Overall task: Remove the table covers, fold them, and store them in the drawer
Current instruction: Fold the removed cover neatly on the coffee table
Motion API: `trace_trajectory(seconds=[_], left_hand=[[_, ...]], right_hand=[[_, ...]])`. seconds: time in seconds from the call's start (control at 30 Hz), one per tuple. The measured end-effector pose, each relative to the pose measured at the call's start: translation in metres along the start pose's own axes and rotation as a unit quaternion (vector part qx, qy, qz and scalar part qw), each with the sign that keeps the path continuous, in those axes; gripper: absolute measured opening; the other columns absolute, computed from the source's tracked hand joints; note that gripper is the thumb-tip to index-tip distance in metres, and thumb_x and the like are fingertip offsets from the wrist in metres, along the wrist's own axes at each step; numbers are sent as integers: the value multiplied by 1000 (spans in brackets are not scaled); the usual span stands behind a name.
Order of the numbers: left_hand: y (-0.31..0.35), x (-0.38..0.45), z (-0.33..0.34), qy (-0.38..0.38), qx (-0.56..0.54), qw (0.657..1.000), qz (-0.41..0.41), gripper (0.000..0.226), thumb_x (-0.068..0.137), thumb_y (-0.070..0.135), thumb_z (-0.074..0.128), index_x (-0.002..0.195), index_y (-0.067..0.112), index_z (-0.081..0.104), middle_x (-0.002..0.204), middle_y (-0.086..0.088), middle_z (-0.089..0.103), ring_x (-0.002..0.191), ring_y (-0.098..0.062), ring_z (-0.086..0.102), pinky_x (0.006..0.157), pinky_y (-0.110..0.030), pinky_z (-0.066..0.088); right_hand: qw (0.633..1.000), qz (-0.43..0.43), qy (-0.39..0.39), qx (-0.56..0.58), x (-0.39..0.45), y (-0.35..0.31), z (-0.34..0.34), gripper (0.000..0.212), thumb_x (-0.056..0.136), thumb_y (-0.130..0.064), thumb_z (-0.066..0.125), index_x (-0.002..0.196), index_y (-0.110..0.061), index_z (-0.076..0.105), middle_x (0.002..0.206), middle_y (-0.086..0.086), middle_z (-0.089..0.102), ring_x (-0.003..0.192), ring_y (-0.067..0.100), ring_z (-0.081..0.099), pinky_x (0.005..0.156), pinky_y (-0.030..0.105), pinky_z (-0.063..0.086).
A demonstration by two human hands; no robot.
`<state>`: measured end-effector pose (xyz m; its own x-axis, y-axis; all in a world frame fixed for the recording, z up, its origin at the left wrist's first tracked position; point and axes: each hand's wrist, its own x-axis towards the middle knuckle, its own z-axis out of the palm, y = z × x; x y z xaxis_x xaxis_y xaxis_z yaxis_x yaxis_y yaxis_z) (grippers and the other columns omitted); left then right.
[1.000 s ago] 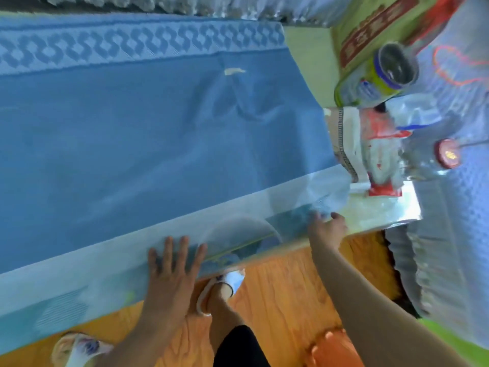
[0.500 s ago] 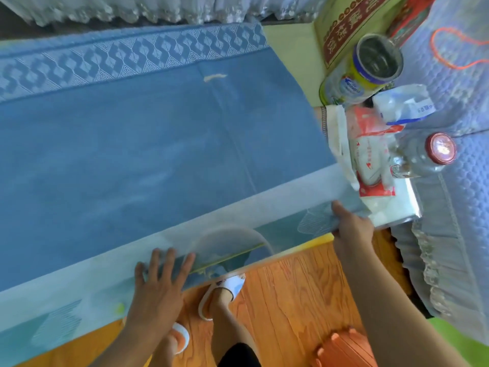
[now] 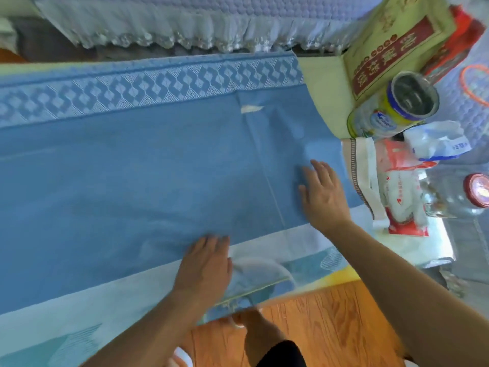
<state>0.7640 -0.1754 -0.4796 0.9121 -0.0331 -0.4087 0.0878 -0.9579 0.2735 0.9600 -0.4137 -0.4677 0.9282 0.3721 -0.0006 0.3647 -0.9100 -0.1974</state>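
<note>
A blue table cover [image 3: 132, 168] with a paler patterned border along its far side lies spread flat over the table. Beneath it a pale, translucent patterned cover [image 3: 299, 242] shows along the near table edge. My left hand [image 3: 205, 263] lies flat with straight fingers on the blue cover's near edge. My right hand [image 3: 321, 196] presses flat on the blue cover close to its right edge. Neither hand holds anything.
At the table's right end stand a green and red carton [image 3: 397, 46], an open tin can [image 3: 397, 107], plastic packets [image 3: 397, 186] and a jar with a red lid [image 3: 476, 189]. Quilted fabric with a lace hem [image 3: 185, 30] borders the far side. Wooden floor [image 3: 330, 321] and my feet lie below.
Both hands have moved from the near table edge up onto the blue cover. The right hand let go of the pale cover's corner and now lies flat. The camera has tilted.
</note>
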Motion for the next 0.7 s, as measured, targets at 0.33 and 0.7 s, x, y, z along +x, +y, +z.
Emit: trace_trajectory(seconds=[0.33, 0.7], left_hand=[[47, 208, 18, 165, -12, 984, -69, 59, 103, 53, 37, 157, 30, 36, 167, -11, 25, 156, -35, 17, 124, -54, 16], [-164, -47, 19, 117, -64, 860, -492, 75, 98, 64, 22, 162, 24, 24, 168, -20, 13, 154, -45, 8, 124, -61, 10]], right_hand=[[995, -7, -29, -98, 116, 28, 72, 60, 101, -45, 37, 154, -15, 35, 160, 15, 32, 149, 35, 22, 124, 46, 8], [995, -88, -36, -17, 76, -83, 71, 56, 100, -24, 43, 152, -7, 35, 163, 23, 17, 151, 43, 9, 123, 53, 3]])
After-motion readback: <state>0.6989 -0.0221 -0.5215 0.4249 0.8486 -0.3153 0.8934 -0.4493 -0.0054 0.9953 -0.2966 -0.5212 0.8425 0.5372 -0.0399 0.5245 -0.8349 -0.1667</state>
